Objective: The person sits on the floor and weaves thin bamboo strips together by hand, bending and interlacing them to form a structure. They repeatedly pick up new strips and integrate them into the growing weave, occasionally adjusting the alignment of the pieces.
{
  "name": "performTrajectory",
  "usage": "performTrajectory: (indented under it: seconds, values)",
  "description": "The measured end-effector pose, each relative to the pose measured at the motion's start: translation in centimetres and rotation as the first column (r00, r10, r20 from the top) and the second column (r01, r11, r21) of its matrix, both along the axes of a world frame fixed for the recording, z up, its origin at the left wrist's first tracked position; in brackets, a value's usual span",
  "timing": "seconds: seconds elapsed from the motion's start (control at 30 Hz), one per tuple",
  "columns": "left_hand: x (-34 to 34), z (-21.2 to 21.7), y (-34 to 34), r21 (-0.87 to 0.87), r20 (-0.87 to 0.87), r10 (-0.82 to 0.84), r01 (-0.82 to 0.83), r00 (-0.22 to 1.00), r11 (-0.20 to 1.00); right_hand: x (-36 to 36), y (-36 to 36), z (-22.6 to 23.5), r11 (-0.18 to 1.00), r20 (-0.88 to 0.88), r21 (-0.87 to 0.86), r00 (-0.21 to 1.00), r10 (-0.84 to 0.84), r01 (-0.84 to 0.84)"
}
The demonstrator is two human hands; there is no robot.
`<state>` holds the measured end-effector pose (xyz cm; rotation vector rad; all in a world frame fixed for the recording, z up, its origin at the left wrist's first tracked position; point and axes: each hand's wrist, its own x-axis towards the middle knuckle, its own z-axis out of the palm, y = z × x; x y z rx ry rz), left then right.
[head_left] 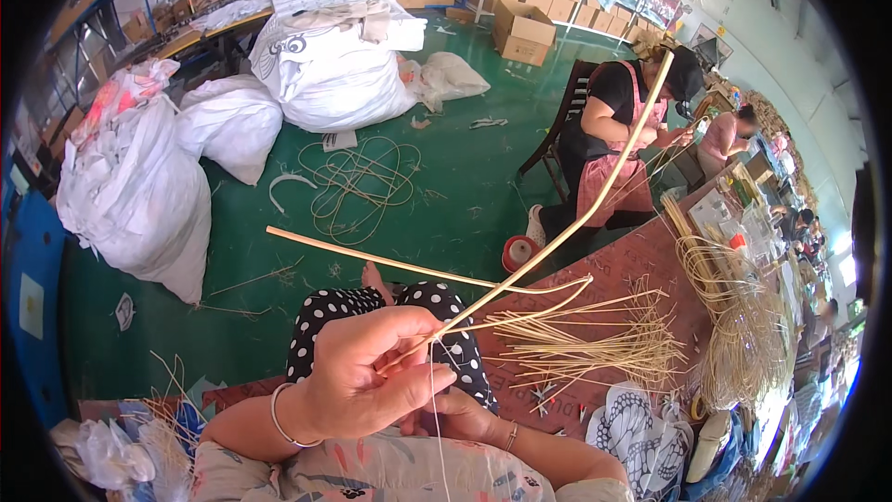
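Note:
My left hand [376, 372] pinches thin bamboo strips [531, 263] between thumb and fingers, above my lap. One long strip rises toward the upper right with a bend partway along. Another runs out to the right, hooks back and ends far left. At the pinch a white thread [434, 400] is wound around the strips, and its tail hangs down over my clothes. Just below and behind sits my right hand [465, 416], its fingers curled and partly covered by the left thumb; what it holds is hidden.
A bundle of bamboo sticks [585, 344] lies on the reddish-brown board [641, 256] to my right, near coiled strips [743, 344]. White sacks [139, 195] stand at left. A seated person in a pink apron [613, 186] works ahead at right. Loose strips [362, 186] lie on the green floor.

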<state>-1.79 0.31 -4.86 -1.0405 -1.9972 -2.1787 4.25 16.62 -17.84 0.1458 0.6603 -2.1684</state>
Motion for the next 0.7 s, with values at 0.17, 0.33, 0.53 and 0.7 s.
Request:
performTrajectory:
  seconds: [0.17,0.33,0.53,0.7]
  values:
    - [0.2,-0.4,0.1,-0.003,0.016,0.003,-0.002,1.000,1.000,-1.7,0.8,5.3,0.883,-0.613,0.244,0.769,-0.179,0.400]
    - [0.5,-0.7,0.6,-0.010,0.011,-0.017,0.017,1.000,1.000,-2.7,1.6,9.2,0.351,-0.982,0.116,0.054,0.182,0.929]
    - [0.5,-0.5,0.9,-0.051,0.009,-0.024,0.025,1.000,0.998,-3.0,1.0,10.0,0.172,-0.894,-0.136,-0.195,0.404,0.976]
    - [0.5,-1.1,1.2,-0.036,-0.006,-0.004,0.003,1.000,0.999,-3.8,0.8,10.1,0.163,-0.854,-0.187,-0.242,0.461,0.969]
